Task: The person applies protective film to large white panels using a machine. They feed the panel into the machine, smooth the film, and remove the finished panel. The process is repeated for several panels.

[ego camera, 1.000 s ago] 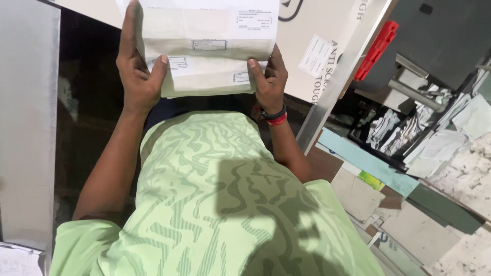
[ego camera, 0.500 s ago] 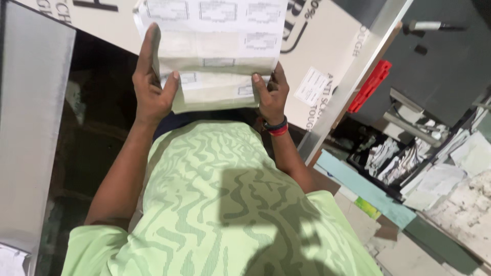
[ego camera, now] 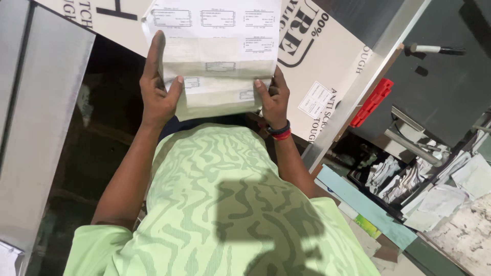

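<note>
Head view: looking down over a light green patterned shirt (ego camera: 215, 204) at both hands raised in front.
Paper: a folded white printed sheet (ego camera: 217, 56), thin and creased, with small boxed diagrams; it spans between the hands and rises toward 12 o'clock.
Left hand (ego camera: 156, 92): closed on the sheet's left edge, thumb on the front, index finger stretched up along the edge.
Right hand (ego camera: 273, 97): gripping the lower right corner, at 3 o'clock of the fold; dark and red bands (ego camera: 280, 133) on the wrist.
Behind: a flat pale board (ego camera: 327, 66) with large dark lettering.
At 3 o'clock: a red plastic handle (ego camera: 372, 102) beside a grey metal panel (ego camera: 440, 87).
At 9 o'clock: a smooth grey metal sheet (ego camera: 41, 117).
</note>
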### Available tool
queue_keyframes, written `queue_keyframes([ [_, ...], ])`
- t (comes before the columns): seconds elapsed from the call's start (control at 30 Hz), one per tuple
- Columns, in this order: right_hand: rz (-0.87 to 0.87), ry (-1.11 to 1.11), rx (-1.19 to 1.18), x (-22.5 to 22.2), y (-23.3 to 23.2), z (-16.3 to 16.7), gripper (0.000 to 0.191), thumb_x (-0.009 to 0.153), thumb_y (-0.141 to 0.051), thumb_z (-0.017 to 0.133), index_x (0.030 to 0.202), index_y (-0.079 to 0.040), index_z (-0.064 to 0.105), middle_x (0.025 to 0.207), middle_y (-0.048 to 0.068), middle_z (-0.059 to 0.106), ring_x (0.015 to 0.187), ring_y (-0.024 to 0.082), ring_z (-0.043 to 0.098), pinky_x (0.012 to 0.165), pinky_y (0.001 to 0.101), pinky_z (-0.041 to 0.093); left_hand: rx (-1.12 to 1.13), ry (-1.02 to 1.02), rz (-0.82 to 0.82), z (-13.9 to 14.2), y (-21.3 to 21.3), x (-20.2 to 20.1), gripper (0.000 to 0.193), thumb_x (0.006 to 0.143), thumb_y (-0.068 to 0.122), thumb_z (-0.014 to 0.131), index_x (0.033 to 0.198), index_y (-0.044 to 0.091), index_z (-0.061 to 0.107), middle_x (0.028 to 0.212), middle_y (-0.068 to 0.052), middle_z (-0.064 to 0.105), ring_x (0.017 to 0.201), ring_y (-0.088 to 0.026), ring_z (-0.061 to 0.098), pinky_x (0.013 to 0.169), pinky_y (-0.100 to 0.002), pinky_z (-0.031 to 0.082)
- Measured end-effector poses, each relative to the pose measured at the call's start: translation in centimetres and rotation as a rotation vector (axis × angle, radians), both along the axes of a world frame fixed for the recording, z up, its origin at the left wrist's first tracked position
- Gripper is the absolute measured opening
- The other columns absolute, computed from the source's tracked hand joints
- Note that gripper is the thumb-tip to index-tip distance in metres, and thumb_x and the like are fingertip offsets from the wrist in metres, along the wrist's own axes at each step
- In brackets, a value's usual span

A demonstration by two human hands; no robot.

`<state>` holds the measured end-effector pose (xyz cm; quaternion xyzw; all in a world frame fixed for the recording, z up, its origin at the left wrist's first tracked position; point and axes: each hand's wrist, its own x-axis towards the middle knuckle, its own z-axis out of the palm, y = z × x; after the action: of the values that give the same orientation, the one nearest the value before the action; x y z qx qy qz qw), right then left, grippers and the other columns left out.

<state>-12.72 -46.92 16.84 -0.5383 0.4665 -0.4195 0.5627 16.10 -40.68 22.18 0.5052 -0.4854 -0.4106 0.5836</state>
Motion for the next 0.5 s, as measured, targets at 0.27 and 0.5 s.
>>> queue_keyframes([
  [0.27,-0.891,0.354,0.048,-11.2,0.8,-5.7,0.038,0.109,-0.02,0.057,0.144,-0.003,0.056,0.141,0.018,0.068,0.113,0.027,0.064,0.095,0.0374,0.055,0.257,-0.622,0.306,-3.2,5.4,6.1,0.082,0.094,-0.017,0.059,0.168,-0.001,0.03,0.172,-0.017,0.037,0.159,-0.03,0.028,0.133,-0.041,0.02],
  [0.5,0.383,-0.402,-0.188,-0.9,0.2,-9.2,0.045,0.101,-0.041,0.07,0.137,-0.014,0.063,0.15,0.01,0.057,0.136,0.026,0.061,0.106,0.0406,0.06,0.206,-0.226,0.232,-5.6,8.3,9.2,0.078,0.097,-0.016,0.05,0.169,0.0,0.021,0.155,-0.023,0.052,0.127,-0.026,0.058,0.109,-0.034,0.049],
])
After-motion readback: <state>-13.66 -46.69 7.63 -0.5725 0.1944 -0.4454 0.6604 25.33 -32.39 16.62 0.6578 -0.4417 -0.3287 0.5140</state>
